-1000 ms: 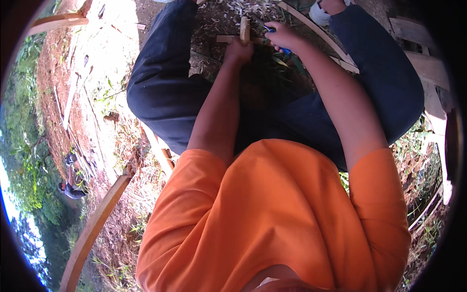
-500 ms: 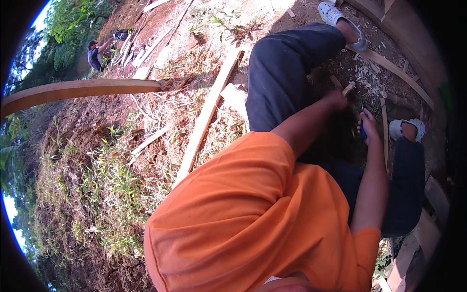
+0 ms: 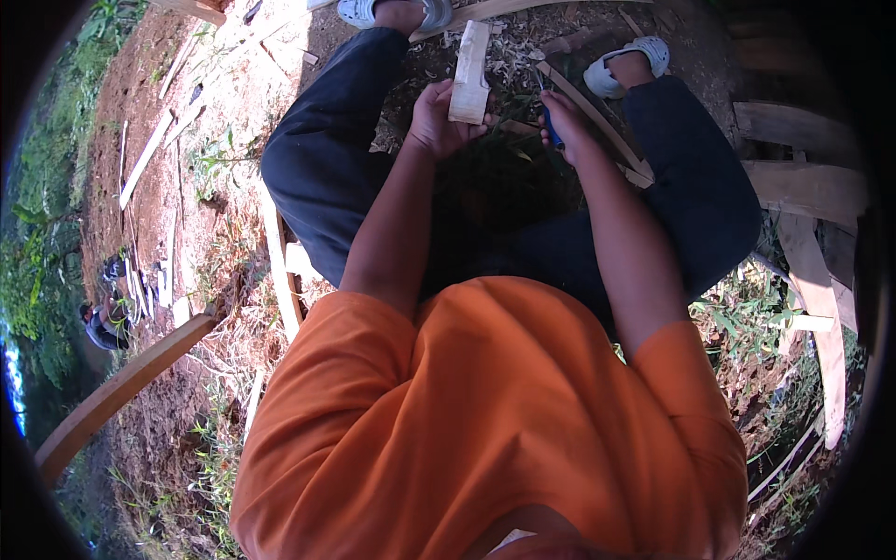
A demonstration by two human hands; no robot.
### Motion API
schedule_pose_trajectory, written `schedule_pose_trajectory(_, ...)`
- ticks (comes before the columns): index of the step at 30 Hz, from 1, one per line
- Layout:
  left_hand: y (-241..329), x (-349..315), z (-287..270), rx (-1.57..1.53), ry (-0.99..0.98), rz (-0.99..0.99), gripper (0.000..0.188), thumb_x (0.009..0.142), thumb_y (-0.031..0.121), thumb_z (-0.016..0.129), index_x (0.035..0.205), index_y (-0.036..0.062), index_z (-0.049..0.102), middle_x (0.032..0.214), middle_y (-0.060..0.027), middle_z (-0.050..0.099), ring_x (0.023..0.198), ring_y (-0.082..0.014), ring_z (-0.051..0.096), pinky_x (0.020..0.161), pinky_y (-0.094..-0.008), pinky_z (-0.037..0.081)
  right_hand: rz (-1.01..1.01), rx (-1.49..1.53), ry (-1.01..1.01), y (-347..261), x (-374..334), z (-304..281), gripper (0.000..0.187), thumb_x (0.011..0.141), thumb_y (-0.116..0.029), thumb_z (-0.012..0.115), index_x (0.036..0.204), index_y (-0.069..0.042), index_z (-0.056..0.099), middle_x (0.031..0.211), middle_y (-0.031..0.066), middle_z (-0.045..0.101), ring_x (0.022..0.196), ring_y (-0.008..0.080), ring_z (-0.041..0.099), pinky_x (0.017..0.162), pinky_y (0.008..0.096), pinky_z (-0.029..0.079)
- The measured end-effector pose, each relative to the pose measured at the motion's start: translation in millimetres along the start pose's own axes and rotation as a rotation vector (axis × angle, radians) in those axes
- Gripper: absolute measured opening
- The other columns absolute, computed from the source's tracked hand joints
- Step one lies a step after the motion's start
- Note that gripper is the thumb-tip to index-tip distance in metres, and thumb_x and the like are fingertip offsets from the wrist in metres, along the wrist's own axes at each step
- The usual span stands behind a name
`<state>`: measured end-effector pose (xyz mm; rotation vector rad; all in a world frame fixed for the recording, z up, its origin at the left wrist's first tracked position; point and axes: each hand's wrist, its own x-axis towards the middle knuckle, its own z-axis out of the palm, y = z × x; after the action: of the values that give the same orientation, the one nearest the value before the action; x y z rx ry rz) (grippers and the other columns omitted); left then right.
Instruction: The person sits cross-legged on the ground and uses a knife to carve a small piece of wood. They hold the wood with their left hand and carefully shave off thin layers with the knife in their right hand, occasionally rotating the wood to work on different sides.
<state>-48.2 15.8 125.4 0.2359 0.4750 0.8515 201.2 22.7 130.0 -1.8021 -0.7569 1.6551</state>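
My left hand [image 3: 435, 123] is closed around the lower end of a pale wood block [image 3: 470, 77]. The block stands out above the fingers, and a curved notch is cut into its right edge. To its right, my right hand [image 3: 571, 131] grips a blue-handled tool [image 3: 553, 131]. A thin metal tip points up and away from that fist; whether it is a knife or a chisel I cannot tell. The tool and the block are apart. Beyond both hands, pale wood shavings [image 3: 511, 54] lie on the dark ground between my feet.
A thin wood strip [image 3: 602, 123] slants past my right hand toward my right leg. Several boards [image 3: 805, 189] lie at the right. A long beam [image 3: 121, 394] rises at the lower left, near another person [image 3: 101, 329] crouching in the distance. Grass and sticks cover the left ground.
The view has swung round, so both arms now reach straight ahead. My left hand has turned the wood block up into plain sight. The blue-handled tool stays in my right hand.
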Motion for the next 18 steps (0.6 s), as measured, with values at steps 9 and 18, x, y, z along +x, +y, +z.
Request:
schedule_pose_trajectory(9, 2, -10, 19, 0.030, -0.096, 0.040, 0.064, 0.094, 0.054, 0.041, 0.133, 0.0049, 0.056, 0.120, -0.0187, 0.066, 0.091, -0.0346, 0.066, 0.081, -0.0443, 0.054, -0.071, 0.011, -0.003, -3, -13, 13, 0.037, 0.101, -0.043, 0.058, 0.127, -0.017, 0.060, 0.076, 0.0006, 0.056, 0.059, 0.0113, 0.054, 0.051, 0.0301, 0.049)
schedule_pose_trajectory(18, 5, -11, 24, -0.034, -0.091, 0.091, 0.061, 0.093, 0.050, 0.047, 0.132, 0.0038, 0.056, 0.122, -0.0186, 0.065, 0.099, -0.0387, 0.065, 0.088, -0.0490, 0.052, -0.049, -0.001, 0.015, 17, -2, 22, 0.040, 0.099, -0.040, 0.061, 0.130, -0.014, 0.060, 0.076, 0.0015, 0.057, 0.056, 0.0111, 0.055, 0.051, 0.0303, 0.049)
